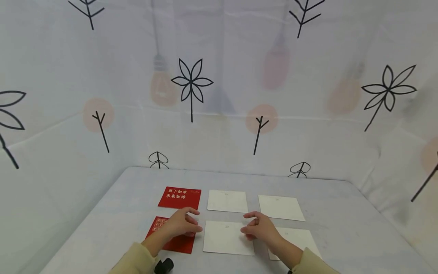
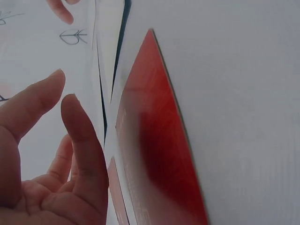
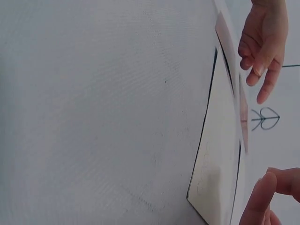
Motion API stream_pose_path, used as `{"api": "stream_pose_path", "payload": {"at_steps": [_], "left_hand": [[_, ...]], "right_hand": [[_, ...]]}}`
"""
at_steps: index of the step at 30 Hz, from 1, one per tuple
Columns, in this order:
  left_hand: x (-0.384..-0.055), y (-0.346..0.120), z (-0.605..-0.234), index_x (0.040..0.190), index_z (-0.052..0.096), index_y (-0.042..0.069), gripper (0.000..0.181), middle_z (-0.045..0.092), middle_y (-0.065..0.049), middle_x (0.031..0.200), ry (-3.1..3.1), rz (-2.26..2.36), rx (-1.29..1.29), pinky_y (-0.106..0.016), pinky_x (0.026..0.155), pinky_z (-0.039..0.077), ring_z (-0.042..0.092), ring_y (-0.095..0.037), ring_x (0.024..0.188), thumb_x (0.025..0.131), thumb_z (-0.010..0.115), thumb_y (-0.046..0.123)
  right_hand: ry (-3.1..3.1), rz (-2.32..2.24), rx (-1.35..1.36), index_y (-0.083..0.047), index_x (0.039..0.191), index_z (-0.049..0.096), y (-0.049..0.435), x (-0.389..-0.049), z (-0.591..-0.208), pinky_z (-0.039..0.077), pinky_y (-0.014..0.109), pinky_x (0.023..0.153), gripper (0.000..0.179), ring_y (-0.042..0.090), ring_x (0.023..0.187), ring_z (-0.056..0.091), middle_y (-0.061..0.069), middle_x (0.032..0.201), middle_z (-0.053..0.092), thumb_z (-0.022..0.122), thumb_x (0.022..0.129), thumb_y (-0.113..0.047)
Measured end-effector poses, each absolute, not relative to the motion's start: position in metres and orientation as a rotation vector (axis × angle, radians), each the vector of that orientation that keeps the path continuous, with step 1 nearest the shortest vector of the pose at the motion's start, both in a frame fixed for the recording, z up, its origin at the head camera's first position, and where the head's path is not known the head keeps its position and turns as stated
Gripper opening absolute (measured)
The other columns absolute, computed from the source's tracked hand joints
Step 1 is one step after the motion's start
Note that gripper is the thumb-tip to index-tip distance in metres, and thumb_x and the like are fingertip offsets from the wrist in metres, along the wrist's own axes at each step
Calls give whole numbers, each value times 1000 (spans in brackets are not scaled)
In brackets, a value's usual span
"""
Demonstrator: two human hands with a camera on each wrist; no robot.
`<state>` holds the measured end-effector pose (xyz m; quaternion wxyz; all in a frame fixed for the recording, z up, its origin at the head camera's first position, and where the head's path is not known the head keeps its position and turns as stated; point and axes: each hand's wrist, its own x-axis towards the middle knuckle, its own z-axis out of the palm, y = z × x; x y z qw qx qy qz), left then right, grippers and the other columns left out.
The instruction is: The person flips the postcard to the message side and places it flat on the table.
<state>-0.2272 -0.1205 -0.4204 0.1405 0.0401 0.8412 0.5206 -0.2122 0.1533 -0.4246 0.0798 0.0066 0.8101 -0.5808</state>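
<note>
My left hand point(image 1: 181, 224) hovers over a red card point(image 1: 181, 244) at the near left, its fingers loosely bent and holding nothing. In the left wrist view that red card point(image 2: 164, 126) lies flat below the hand point(image 2: 56, 154). Above the table, my right hand point(image 1: 261, 230) hangs between the near middle white card point(image 1: 224, 239) and the near right white card point(image 1: 301, 239), also with nothing in its fingers. Behind them lie a red card with white writing point(image 1: 179, 198), a white card point(image 1: 227, 201) and another white card point(image 1: 281, 207).
The cards lie in two rows on a pale table point(image 1: 106, 224). A white curtain point(image 1: 219, 144) printed with plants and lamps hangs round the table's back and sides. A small black object point(image 1: 164, 265) shows by the left sleeve point(image 1: 137, 260).
</note>
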Motion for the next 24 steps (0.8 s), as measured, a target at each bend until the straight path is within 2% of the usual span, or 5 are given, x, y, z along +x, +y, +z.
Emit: {"api": "stream_pose_path", "payload": {"at_steps": [15, 24], "left_hand": [[-236, -150, -424, 119, 55, 7, 57, 60, -5, 95, 2555, 1483, 47, -37, 68, 55, 60, -18, 78, 71, 81, 25], [-240, -161, -417, 115, 58, 10, 51, 60, -3, 94, 2655, 1425, -3, -39, 69, 54, 56, -21, 88, 72, 80, 24]], "right_hand": [[2355, -1825, -44, 10, 117, 51, 130, -216, -425, 55, 30, 59, 48, 14, 58, 59, 6, 72, 57, 73, 75, 0], [2317, -1881, -127, 10, 116, 51, 115, -222, -424, 55, 30, 58, 47, 13, 57, 59, 4, 70, 57, 72, 75, 1]]}}
